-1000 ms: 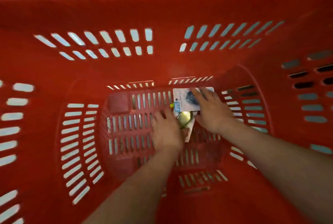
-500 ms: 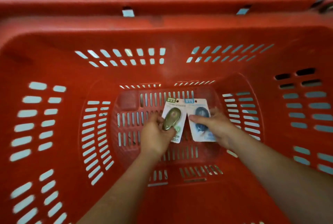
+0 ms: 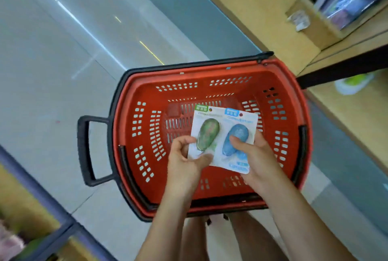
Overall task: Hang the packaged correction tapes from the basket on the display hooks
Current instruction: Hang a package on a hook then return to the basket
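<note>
Two packaged correction tapes are held side by side above the red basket [image 3: 279, 156]. My left hand [image 3: 184, 160] pinches the lower edge of the green correction tape pack [image 3: 206, 130]. My right hand [image 3: 254, 156] grips the blue correction tape pack [image 3: 241, 132], thumb on the blister and fingers behind the card. The packs overlap slightly at their inner edges. No display hooks are in view.
The basket stands on a grey tiled floor [image 3: 63, 51], with a black handle [image 3: 86, 149] sticking out to the left. Wooden shelving [image 3: 273, 9] runs along the right with boxed goods on it. Another shelf edge [image 3: 31, 208] lies at the lower left.
Both hands have lifted the two packs up out of the basket's bottom. The view has pulled back, so the whole basket, the floor and the shelves now show.
</note>
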A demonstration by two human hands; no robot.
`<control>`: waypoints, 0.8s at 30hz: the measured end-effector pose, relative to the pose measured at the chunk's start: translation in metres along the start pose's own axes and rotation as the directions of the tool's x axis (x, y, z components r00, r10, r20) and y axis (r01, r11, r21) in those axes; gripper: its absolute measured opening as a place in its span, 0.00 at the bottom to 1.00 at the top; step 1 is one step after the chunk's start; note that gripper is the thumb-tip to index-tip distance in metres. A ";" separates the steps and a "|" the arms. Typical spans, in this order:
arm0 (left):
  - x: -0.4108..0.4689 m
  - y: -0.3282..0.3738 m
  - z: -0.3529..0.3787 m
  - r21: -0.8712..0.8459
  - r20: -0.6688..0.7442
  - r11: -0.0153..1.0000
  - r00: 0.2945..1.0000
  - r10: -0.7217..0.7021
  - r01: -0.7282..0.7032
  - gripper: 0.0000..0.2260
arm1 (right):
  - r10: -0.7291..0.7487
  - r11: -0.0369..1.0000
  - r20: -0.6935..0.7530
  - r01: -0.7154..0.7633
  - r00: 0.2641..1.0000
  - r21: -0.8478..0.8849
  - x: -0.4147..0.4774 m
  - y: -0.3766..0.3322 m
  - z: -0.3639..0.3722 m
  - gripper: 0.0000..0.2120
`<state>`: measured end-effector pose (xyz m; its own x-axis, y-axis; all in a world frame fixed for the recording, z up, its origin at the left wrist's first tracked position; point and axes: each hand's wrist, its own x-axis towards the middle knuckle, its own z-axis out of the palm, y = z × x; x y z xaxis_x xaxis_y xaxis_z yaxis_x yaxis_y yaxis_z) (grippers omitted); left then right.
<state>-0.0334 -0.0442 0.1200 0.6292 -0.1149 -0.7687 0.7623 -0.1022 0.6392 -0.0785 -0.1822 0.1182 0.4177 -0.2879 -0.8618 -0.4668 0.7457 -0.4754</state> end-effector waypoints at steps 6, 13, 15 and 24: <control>-0.112 0.105 -0.010 -0.023 0.062 0.994 0.992 0.109 -0.108 0.20 | -0.257 0.956 0.050 0.262 0.965 -0.134 -0.137 -0.063 0.034 0.22; -0.217 0.211 -0.027 -0.059 0.314 0.927 0.874 0.370 -0.371 0.30 | -0.581 0.794 0.039 0.577 0.813 -0.191 -0.271 -0.112 0.068 0.29; -0.243 0.229 -0.027 -0.071 0.329 0.909 0.851 0.410 -0.411 0.30 | -0.615 0.778 0.008 0.608 0.788 -0.158 -0.304 -0.121 0.074 0.23; -0.346 0.278 0.005 -0.208 0.509 0.924 0.770 0.383 -0.322 0.41 | -0.604 0.797 0.095 0.601 0.791 0.057 -0.417 -0.163 0.043 0.15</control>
<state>-0.0398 -0.0380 0.5636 0.6995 -0.6311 -0.3352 0.5327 0.1478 0.8333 -0.1434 -0.1579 0.5620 0.6865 -0.6211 -0.3781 -0.0766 0.4553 -0.8870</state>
